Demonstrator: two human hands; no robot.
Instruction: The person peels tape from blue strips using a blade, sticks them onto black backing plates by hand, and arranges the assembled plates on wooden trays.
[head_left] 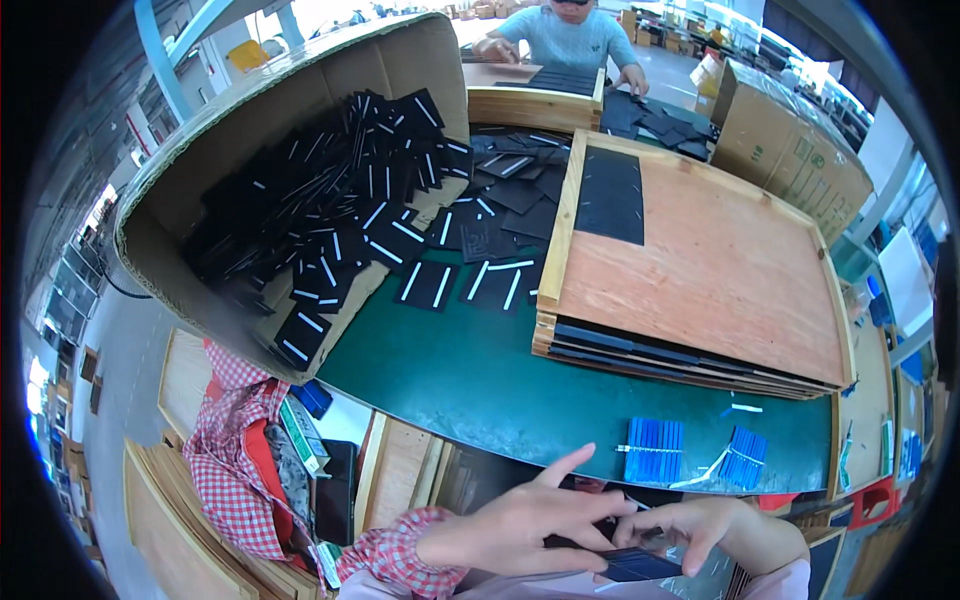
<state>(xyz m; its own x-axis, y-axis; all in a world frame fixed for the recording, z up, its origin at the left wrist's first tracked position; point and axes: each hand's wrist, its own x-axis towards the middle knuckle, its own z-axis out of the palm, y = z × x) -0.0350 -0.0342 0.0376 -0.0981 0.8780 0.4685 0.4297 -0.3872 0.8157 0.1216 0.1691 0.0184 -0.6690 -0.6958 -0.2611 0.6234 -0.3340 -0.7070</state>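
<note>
My left hand (535, 520) is at the lower middle, its thumb raised and fingers stretched apart toward my right hand. The fingertips reach close to a small dark panel, and I see nothing clearly gripped in them. My right hand (705, 525) curls around the edge of this dark blue-black panel (640, 566), thumb at its right end. What lies between the two hands is partly hidden by the fingers. Just beyond them on the green table (430, 360) are two stacks of narrow blue strips, a larger stack (654, 450) and a smaller stack (743, 457).
A tipped cardboard box (290, 75) spills black squares (330, 200) with white strips onto the table. Stacked wooden trays (710, 290) stand at right, a black sheet (611, 195) in the top one. Across the table a person (570, 45) handles dark sheets. Checkered cloth (235, 460) hangs at left.
</note>
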